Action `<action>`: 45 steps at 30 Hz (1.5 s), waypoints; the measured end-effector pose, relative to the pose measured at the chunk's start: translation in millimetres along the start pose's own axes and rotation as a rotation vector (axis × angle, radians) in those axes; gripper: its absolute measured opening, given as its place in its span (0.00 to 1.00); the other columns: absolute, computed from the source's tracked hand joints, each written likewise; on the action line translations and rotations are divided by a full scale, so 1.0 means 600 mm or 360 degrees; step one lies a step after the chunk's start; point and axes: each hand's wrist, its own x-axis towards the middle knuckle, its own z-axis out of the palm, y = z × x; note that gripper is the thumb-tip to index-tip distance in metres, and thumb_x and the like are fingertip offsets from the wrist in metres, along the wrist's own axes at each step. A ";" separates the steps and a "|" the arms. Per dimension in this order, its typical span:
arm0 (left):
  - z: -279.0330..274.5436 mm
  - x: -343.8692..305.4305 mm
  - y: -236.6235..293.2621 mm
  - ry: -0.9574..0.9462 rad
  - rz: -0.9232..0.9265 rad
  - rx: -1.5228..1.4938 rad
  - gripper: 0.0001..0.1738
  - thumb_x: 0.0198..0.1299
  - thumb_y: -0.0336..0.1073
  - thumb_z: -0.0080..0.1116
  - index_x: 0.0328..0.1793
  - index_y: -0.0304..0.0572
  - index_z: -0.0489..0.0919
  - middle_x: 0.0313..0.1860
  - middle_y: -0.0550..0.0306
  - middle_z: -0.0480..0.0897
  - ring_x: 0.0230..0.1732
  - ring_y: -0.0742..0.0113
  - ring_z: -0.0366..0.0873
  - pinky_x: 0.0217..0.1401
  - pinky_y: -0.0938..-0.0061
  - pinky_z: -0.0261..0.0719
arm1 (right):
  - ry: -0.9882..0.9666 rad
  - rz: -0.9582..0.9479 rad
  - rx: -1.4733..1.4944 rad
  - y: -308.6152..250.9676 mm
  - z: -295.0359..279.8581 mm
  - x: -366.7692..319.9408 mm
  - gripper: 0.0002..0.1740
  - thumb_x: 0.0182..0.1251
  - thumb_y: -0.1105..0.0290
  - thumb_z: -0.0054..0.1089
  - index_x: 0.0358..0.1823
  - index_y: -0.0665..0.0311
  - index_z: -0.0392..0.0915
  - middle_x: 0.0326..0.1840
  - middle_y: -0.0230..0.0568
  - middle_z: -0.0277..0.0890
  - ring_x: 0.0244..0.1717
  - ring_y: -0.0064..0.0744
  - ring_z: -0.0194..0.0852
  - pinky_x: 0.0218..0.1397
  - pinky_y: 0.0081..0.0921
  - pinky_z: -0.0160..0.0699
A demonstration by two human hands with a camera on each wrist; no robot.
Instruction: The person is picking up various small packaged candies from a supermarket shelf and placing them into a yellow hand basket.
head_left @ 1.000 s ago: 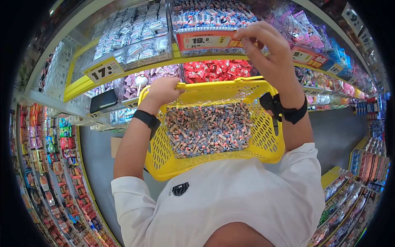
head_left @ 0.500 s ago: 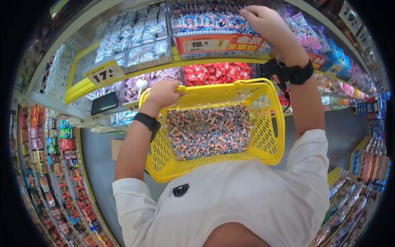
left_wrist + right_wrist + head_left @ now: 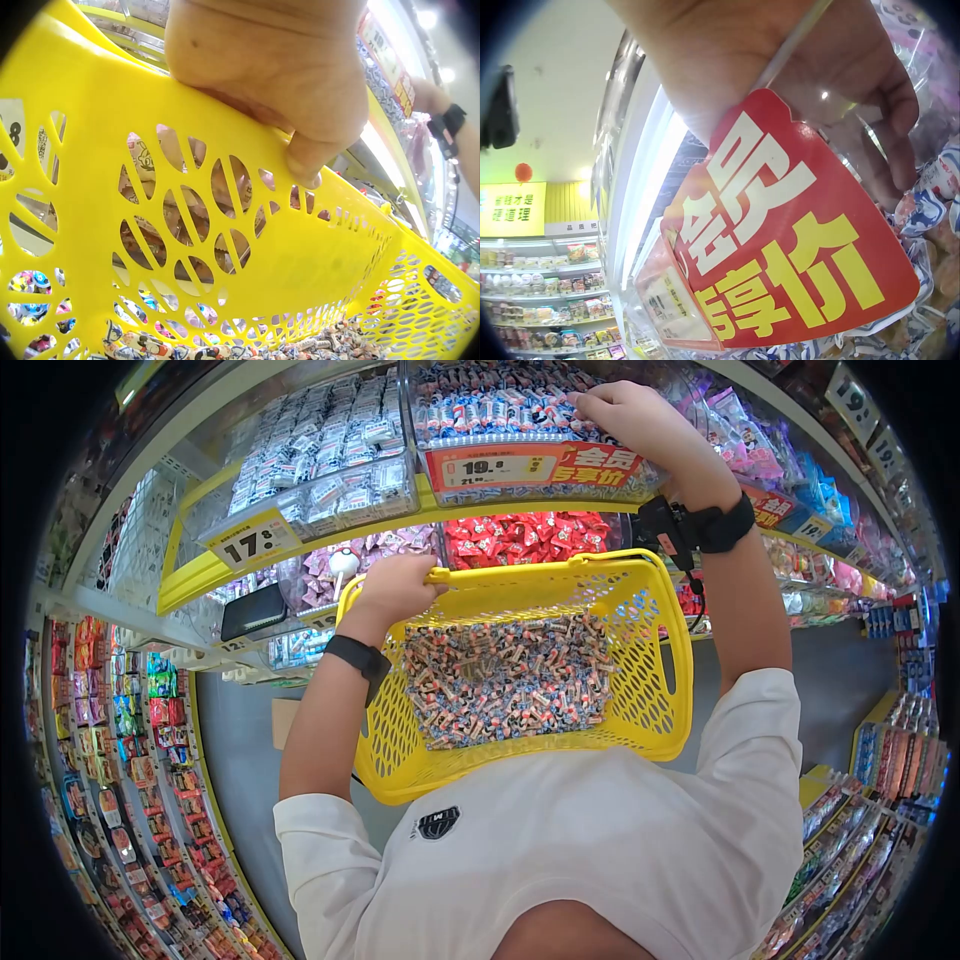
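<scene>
My left hand (image 3: 398, 588) grips the rim of a yellow plastic shopping basket (image 3: 655, 690). In the left wrist view the thumb (image 3: 304, 161) hooks over the edge onto the inner wall. A layer of small twist-wrapped candies (image 3: 510, 680) covers the basket's bottom. My right hand (image 3: 640, 425) reaches over the front of a clear bin of blue-and-white wrapped candies (image 3: 500, 410). In the right wrist view its fingers (image 3: 902, 112) point down behind the clear wall, right at the candies (image 3: 922, 212). Whether they hold one, I cannot tell.
A red-and-white price sign (image 3: 540, 466) hangs on the bin's front. To its left stands a bin of white-wrapped candies (image 3: 320, 440); red packets (image 3: 530, 532) lie in a lower one. A dark phone (image 3: 253, 611) rests at the lower shelf. Packed shelves (image 3: 130, 760) flank the aisle.
My right hand has gone from in front of the price sign up over the bin's front to the candies, then shifted slightly left. My left hand keeps its grip on the basket.
</scene>
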 end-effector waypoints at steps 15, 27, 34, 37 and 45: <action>0.000 -0.001 0.000 0.0005 0.0009 0.0010 0.16 0.56 0.48 0.65 0.40 0.44 0.80 0.36 0.48 0.84 0.43 0.45 0.81 0.45 0.52 0.76 | 0.0519 0.0040 -0.0132 -0.006 0.030 0.003 0.16 0.69 0.60 0.54 0.40 0.68 0.81 0.31 0.48 0.80 0.34 0.43 0.79 0.41 0.34 0.75; 0.003 0.000 -0.002 0.0028 -0.0002 0.0034 0.16 0.56 0.50 0.66 0.39 0.45 0.81 0.36 0.50 0.84 0.43 0.48 0.82 0.46 0.54 0.77 | 0.0943 -0.0369 0.0245 -0.085 0.052 -0.126 0.03 0.64 0.74 0.60 0.37 0.65 0.80 0.30 0.40 0.75 0.29 0.35 0.76 0.35 0.27 0.74; 0.002 0.001 0.000 0.0024 -0.0020 0.0025 0.17 0.55 0.50 0.66 0.39 0.46 0.82 0.35 0.51 0.84 0.43 0.49 0.83 0.45 0.55 0.78 | 0.0157 -0.0719 0.0429 -0.104 0.185 -0.175 0.07 0.62 0.72 0.63 0.29 0.66 0.76 0.25 0.41 0.72 0.25 0.41 0.73 0.28 0.34 0.69; 0.002 0.000 0.000 0.0022 -0.0019 0.0018 0.17 0.55 0.50 0.66 0.39 0.45 0.82 0.35 0.51 0.84 0.43 0.49 0.83 0.46 0.56 0.78 | -0.0156 -0.0659 0.0293 -0.093 0.253 -0.187 0.08 0.62 0.67 0.62 0.30 0.64 0.77 0.27 0.42 0.75 0.29 0.45 0.76 0.31 0.40 0.73; 0.004 0.000 -0.003 0.0061 0.0021 -0.0009 0.17 0.55 0.48 0.66 0.38 0.44 0.80 0.35 0.48 0.84 0.41 0.45 0.81 0.44 0.53 0.77 | -0.0760 -0.0475 0.0004 -0.049 0.428 -0.221 0.10 0.63 0.62 0.56 0.31 0.61 0.79 0.32 0.43 0.78 0.36 0.50 0.79 0.41 0.45 0.77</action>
